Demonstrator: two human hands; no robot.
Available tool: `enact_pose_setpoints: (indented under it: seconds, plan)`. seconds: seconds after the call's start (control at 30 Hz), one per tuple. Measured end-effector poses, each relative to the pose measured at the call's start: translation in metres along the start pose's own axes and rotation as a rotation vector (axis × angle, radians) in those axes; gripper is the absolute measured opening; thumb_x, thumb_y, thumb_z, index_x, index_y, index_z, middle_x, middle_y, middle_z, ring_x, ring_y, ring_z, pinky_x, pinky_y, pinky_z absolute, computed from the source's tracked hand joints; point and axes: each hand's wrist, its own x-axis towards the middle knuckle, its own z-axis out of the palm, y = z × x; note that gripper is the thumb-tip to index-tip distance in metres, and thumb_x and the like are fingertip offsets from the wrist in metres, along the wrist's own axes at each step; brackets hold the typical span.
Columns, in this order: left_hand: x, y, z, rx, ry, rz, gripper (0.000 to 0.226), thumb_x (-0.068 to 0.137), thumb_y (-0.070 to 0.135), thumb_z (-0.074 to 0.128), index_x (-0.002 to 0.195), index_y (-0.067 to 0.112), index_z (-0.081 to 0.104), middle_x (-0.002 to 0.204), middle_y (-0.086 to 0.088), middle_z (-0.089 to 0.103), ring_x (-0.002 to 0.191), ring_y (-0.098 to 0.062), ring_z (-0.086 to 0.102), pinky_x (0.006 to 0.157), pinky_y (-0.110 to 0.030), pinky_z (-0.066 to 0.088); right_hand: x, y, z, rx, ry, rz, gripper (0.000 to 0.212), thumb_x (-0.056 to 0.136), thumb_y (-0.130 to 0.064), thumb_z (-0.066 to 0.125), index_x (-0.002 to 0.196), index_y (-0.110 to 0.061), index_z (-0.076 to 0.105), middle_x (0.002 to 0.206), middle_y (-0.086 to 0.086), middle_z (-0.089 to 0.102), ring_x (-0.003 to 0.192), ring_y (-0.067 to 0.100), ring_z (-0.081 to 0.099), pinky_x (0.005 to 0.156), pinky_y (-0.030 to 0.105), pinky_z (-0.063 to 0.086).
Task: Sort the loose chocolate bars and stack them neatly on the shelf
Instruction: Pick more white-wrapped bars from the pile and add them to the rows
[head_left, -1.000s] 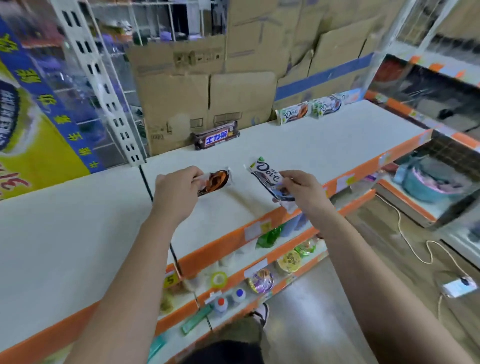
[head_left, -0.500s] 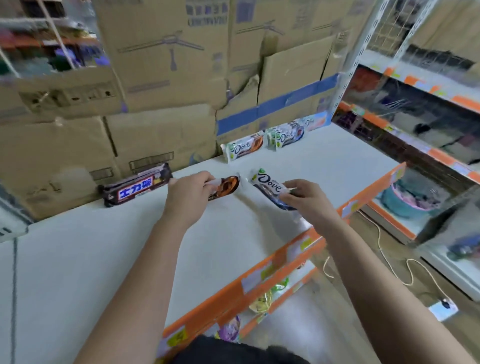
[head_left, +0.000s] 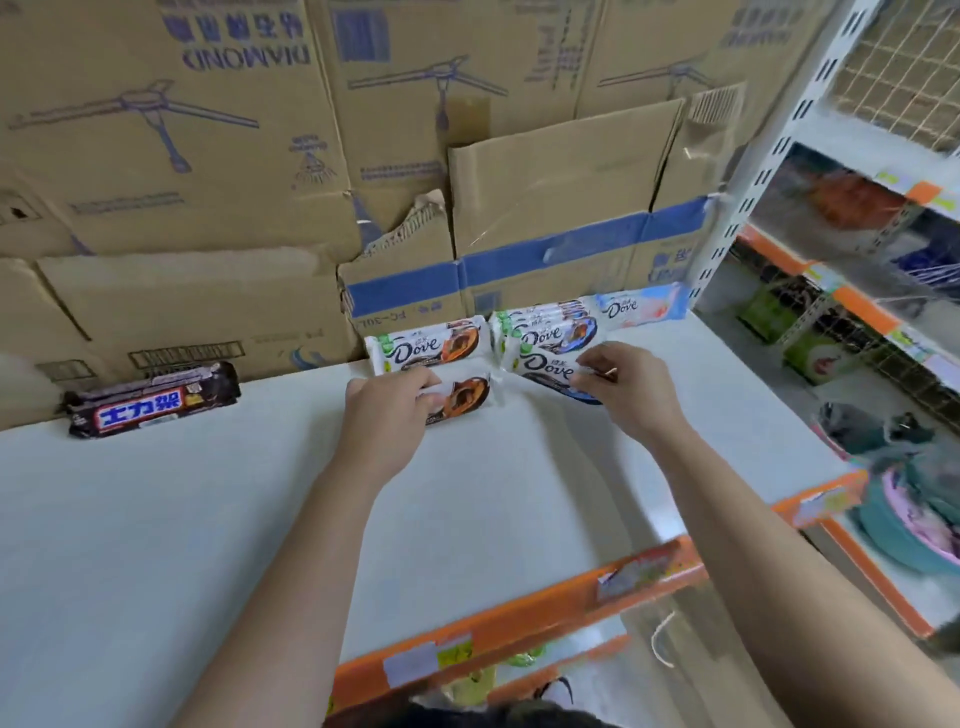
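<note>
My left hand (head_left: 387, 415) grips a white Dove bar with an orange end (head_left: 462, 397), held just in front of a matching orange Dove bar (head_left: 428, 351) that lies at the back of the white shelf (head_left: 208, 519). My right hand (head_left: 623, 387) pinches a white Dove bar with a blue end (head_left: 548, 370), right in front of a small stack of blue Dove bars (head_left: 545, 332). A pale blue and pink Dove bar (head_left: 639, 309) lies further right. A dark bar with a blue label (head_left: 150, 400) lies far left.
Cardboard boxes (head_left: 311, 156) form a wall behind the shelf. The orange shelf edge (head_left: 519, 618) with price tags runs along the front. A white perforated upright (head_left: 769, 171) stands at the right, with another stocked rack (head_left: 857, 322) beyond it.
Both hands have carried their bars away from me to the back of the shelf, up to the rows of matching Dove bars. The view has shifted to the right and closer.
</note>
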Motion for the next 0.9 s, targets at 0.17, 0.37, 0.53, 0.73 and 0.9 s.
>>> enact_pose_setpoints:
  seconds: [0.17,0.37,0.53,0.73,0.9]
  plan:
    - [-0.001,0.027,0.023,0.031,0.059,-0.096,0.016,0.094,0.029,0.051,0.105,0.025,0.061,0.102,0.001,0.069,0.1,-0.02,0.058,0.086,-0.031,0.024,0.038,0.024,-0.012,-0.108,-0.147,-0.141,0.014,0.074,-0.014,0.073,0.086,-0.016,0.068,0.077,-0.003,0.065,0.078,0.023,0.062,0.07,0.033,0.045]
    - [-0.01,0.047,0.031,0.111,0.112,-0.2,0.016,0.095,0.027,0.05,0.105,0.024,0.062,0.101,0.001,0.069,0.096,-0.022,0.056,0.086,-0.034,0.031,0.068,0.034,-0.005,-0.15,-0.167,-0.381,0.012,0.074,-0.012,0.069,0.086,-0.013,0.069,0.084,0.008,0.07,0.08,0.028,0.061,0.067,0.033,0.044]
    - [-0.011,0.05,0.03,0.138,0.111,-0.249,0.017,0.094,0.028,0.051,0.106,0.023,0.061,0.102,0.0,0.069,0.096,-0.023,0.058,0.084,-0.035,0.03,0.08,0.036,0.002,-0.148,-0.106,-0.475,0.014,0.07,-0.002,0.068,0.084,-0.006,0.07,0.085,0.01,0.062,0.081,0.032,0.055,0.071,0.036,0.046]
    - [-0.011,0.055,0.026,0.179,0.108,-0.271,0.016,0.096,0.026,0.048,0.106,0.023,0.061,0.099,-0.001,0.069,0.095,-0.023,0.056,0.086,-0.033,0.03,0.087,0.037,0.006,-0.212,-0.095,-0.543,0.025,0.064,-0.003,0.073,0.088,-0.007,0.07,0.093,0.01,0.067,0.083,0.034,0.055,0.077,0.036,0.038]
    - [-0.009,0.052,0.026,0.165,0.103,-0.275,0.017,0.096,0.027,0.049,0.106,0.023,0.061,0.099,-0.001,0.069,0.094,-0.022,0.056,0.089,-0.035,0.033,0.095,0.038,0.013,-0.249,-0.087,-0.538,0.029,0.063,-0.013,0.076,0.091,-0.014,0.067,0.092,0.004,0.066,0.083,0.034,0.054,0.075,0.036,0.038]
